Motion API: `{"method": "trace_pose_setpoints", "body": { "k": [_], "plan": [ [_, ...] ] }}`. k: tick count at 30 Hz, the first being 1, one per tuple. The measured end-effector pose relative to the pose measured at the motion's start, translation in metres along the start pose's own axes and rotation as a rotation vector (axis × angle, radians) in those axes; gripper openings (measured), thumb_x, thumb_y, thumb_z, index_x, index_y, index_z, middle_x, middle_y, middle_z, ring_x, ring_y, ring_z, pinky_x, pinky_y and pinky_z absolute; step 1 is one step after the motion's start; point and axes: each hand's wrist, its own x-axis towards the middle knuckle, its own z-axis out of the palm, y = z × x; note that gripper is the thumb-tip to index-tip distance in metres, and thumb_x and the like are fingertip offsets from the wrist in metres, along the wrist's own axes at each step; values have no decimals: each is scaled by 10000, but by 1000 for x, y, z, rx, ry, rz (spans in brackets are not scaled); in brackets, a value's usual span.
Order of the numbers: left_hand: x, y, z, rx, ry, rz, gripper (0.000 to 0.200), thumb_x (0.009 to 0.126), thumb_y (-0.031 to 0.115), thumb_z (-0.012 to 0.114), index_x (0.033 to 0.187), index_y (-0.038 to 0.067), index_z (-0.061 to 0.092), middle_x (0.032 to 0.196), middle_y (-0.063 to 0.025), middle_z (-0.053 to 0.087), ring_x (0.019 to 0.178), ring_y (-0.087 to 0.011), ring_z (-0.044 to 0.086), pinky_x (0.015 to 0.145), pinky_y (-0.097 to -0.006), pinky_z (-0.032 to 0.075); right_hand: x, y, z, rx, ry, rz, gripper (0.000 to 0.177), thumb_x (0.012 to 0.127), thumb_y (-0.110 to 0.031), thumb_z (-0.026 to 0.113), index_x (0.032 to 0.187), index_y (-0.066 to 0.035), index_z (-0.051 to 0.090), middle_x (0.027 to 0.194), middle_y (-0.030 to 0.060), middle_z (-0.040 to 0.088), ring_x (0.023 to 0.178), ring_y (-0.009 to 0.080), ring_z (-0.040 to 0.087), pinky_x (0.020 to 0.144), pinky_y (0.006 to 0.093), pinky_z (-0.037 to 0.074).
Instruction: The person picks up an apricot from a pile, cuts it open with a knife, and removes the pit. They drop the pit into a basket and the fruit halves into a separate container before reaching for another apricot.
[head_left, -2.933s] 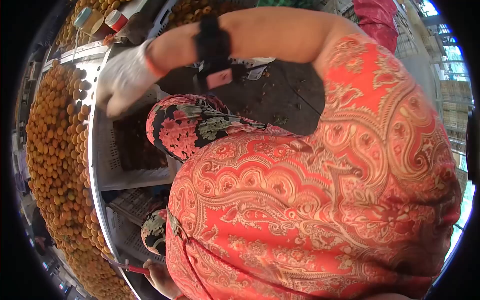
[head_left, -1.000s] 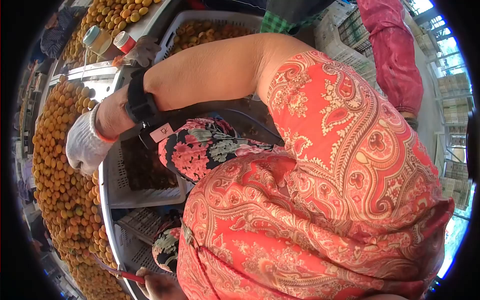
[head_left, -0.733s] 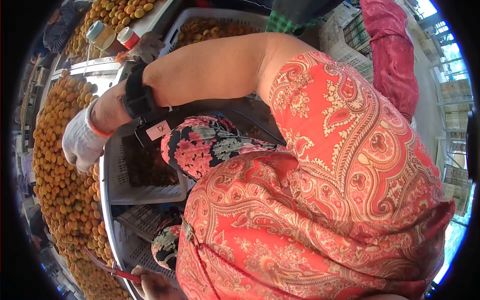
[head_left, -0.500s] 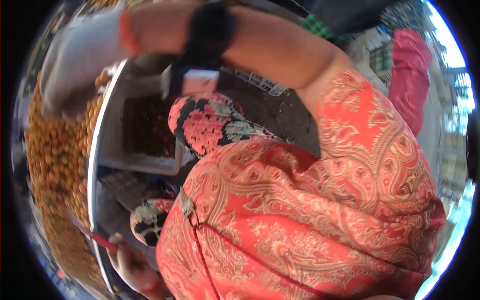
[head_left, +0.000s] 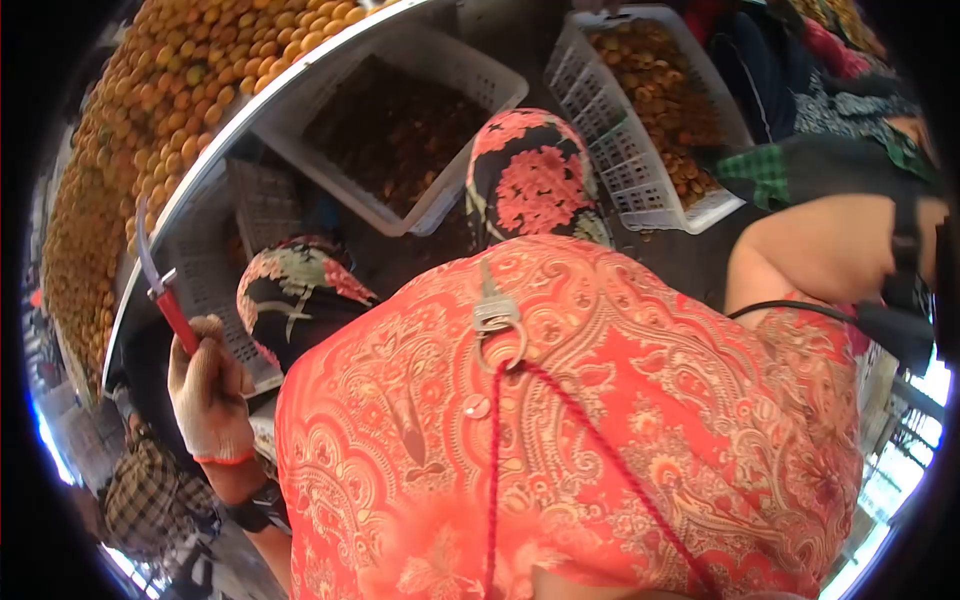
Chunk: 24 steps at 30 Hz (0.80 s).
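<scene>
My left hand [head_left: 208,390], in a pale knit glove with an orange cuff, is closed around the red handle of a small curved-blade knife [head_left: 165,295]. The blade points up, beside the rim of a table heaped with small round orange fruit [head_left: 190,95]. Of my right arm [head_left: 820,245] only the bent part with a black strap shows, at the right edge; the hand is outside the view. A key on a ring [head_left: 495,315] hangs from a red cord over my red patterned shirt [head_left: 620,430].
Beyond my knees stand a white crate [head_left: 425,215] with dark brown contents and another white crate [head_left: 600,130] with orange-brown pieces. The table's metal rim [head_left: 240,125] curves along the left. Another person's dark sleeve [head_left: 820,165] shows at right, and a checked garment [head_left: 150,490] at lower left.
My right arm, which reached across to the fruit with a gloved hand, has swung back to the right and its hand has left the view. The left hand with the knife appears higher.
</scene>
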Motion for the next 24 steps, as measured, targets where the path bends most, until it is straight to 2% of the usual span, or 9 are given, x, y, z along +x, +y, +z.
{"method": "trace_pose_setpoints", "body": {
  "k": [2,3,5,12,17,19,20,22,24],
  "plan": [
    [1,0,3,5,-42,-1,191,934,83,575,1116,29,596,717,35,518,496,-49,389,474,-229,314,-16,-5,-2,-35,57,15,213,910,-264,657,991,-85,739,865,52,739,804,153,700,741,319,568],
    [1,2,5,20,-50,-10,191,932,74,569,1116,29,595,714,35,517,494,-50,388,471,-231,315,2,0,5,-46,82,19,212,913,-264,655,997,-88,737,866,54,738,808,156,701,745,322,570],
    [-1,5,12,31,-69,14,191,925,69,565,1110,31,590,715,34,516,493,-49,384,467,-230,312,-10,-1,-28,-59,128,22,211,918,-263,649,1009,-93,735,868,58,736,818,163,701,754,327,572],
    [1,5,18,49,-52,21,172,918,73,559,1082,34,591,725,44,508,500,-35,373,466,-220,306,-41,-10,-75,-65,219,40,209,939,-259,632,1051,-110,726,877,70,729,850,186,703,786,346,580],
    [8,1,25,39,-88,-19,172,907,39,544,1068,21,601,727,30,511,499,-38,375,454,-214,297,-25,-11,-73,-69,267,32,210,954,-257,619,1080,-123,719,883,78,724,873,202,704,808,360,585],
    [14,0,31,25,-108,-20,175,912,36,559,1080,28,605,727,-2,525,488,-49,379,444,-216,316,-13,-11,-74,-61,269,2,211,960,-256,614,1092,-128,717,886,82,722,882,209,705,817,366,588],
    [16,6,35,-8,-101,-28,169,922,64,584,1086,31,605,724,-1,522,480,-54,377,442,-221,329,6,14,-54,-147,503,-20,204,928,-189,622,933,-3,705,790,85,722,614,137,664,592,245,548],
    [25,7,47,-63,-129,8,203,954,176,643,1107,46,608,713,15,507,466,-66,372,434,-241,353,33,37,-51,-216,409,164,232,930,-207,603,962,3,699,785,92,718,621,144,683,574,248,552],
    [43,9,56,-19,-167,44,209,991,236,604,1116,68,610,693,40,468,469,-59,354,438,-237,333,71,68,-54,-247,225,346,269,899,-263,639,941,-7,709,770,81,716,635,145,689,574,262,563]
  ]
}}
